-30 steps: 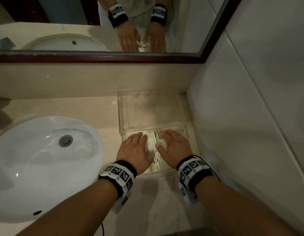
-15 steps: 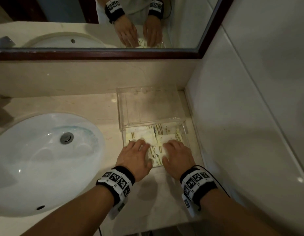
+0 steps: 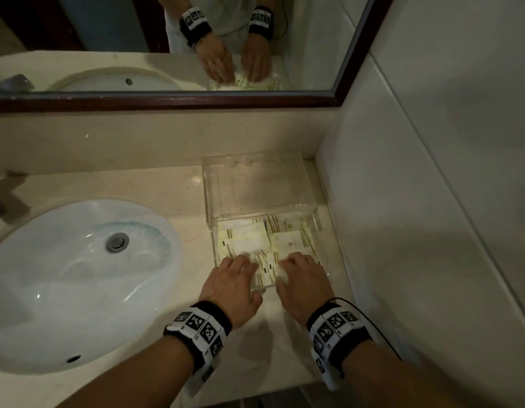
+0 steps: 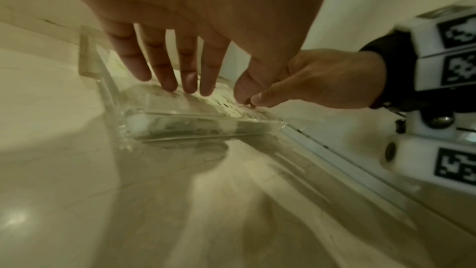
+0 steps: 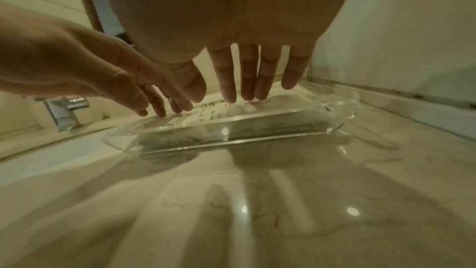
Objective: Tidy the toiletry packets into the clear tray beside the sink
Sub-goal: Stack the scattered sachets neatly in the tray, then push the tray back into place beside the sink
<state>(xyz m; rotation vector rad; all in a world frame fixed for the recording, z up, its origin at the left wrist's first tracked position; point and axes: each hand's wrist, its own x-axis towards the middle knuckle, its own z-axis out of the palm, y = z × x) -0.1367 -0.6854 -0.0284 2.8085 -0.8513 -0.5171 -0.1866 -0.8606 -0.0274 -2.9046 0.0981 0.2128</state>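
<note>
Packets point(image 3: 287, 241) white with gold stripes, lying flat in clear tray point(image 3: 315, 231)

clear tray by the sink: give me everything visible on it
The clear tray looks like transparent acrylic: shallow, rectangular, low walls, rounded corners. It sits flat on the beige counter, right of the sink, near the side wall. Behind it stands a clear open box of the same material, touching or nearly so. White packets with gold stripes lie flat inside, overlapping. Left hand and right hand reach over its near edge, straight fingers on the packets.
</note>
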